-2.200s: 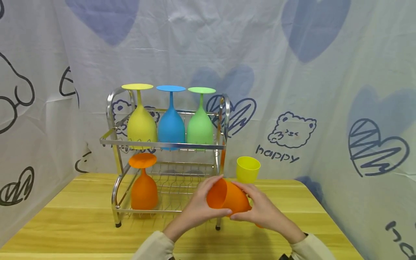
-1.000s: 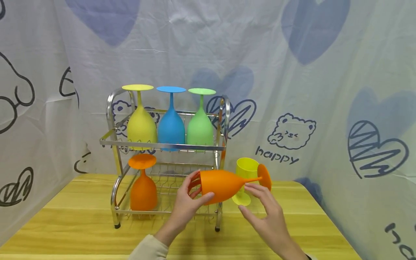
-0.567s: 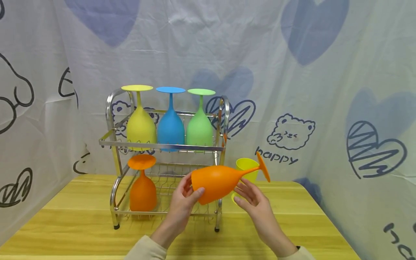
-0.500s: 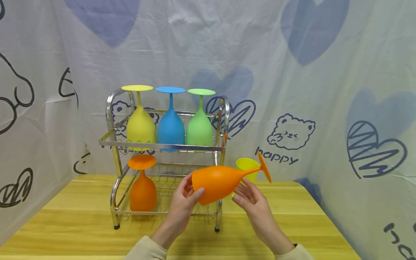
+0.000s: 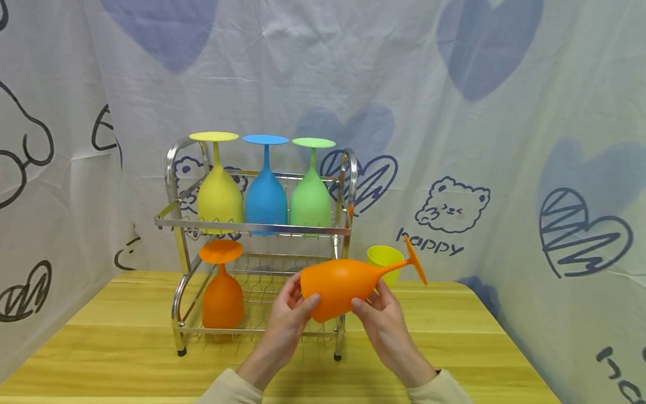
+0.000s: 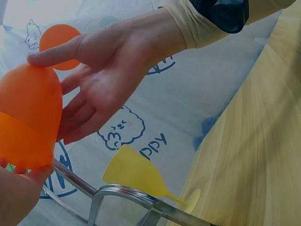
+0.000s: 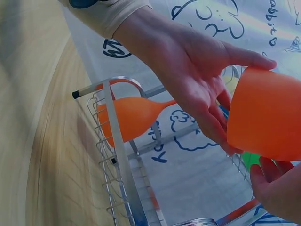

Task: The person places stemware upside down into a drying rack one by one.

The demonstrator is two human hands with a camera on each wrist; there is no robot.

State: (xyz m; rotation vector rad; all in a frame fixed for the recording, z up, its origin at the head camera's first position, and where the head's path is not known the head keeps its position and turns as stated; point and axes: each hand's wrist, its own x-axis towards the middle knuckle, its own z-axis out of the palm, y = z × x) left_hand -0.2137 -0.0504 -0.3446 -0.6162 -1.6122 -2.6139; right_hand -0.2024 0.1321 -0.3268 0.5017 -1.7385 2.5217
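I hold an orange plastic goblet (image 5: 340, 286) on its side in front of the rack, its mouth to the left and its foot tilted up to the right. My left hand (image 5: 285, 320) grips the bowl near the rim, thumb on the near side. My right hand (image 5: 386, 331) holds the bowl's narrowing end near the stem, its thumb also on the near side. In the left wrist view the right hand (image 6: 108, 70) shows its palm, with the thumb on the bowl. Behind the held goblet stands a yellow goblet (image 5: 384, 256), partly hidden.
A two-tier metal rack (image 5: 252, 225) stands on the wooden table (image 5: 454, 342). Upside down on its upper tier are a yellow goblet (image 5: 220, 196), a blue goblet (image 5: 266, 196) and a green goblet (image 5: 310, 196). Another orange goblet (image 5: 222, 300) sits inverted at the lower tier's left.
The held goblet has turned from its mouth facing left toward me to side-on, its foot rising on the right. My right hand came off the bowl, then took hold of it again near the stem.
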